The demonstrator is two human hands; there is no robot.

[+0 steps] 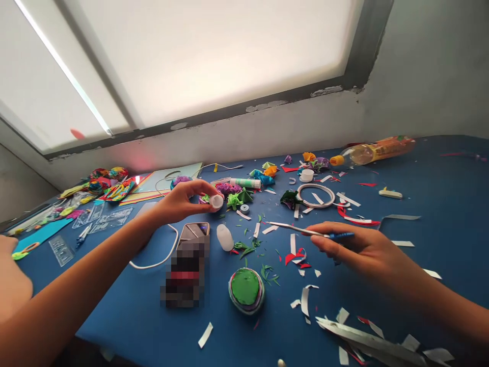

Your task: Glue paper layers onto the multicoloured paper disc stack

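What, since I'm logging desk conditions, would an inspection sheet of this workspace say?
Surface: blue tabletop, paper scraps scattered over it.
Job's things: small white cap, slim blue-handled tool; green-topped pot nearby.
Clutter: white paper strips; scissors at lower right, partly out of view; plastic bottle on its side.
Hands: left hand grips the cap; right hand grips the tool.
Cables: white cable curving left of the phone.
Surroundings: bright window panel, grey wall.
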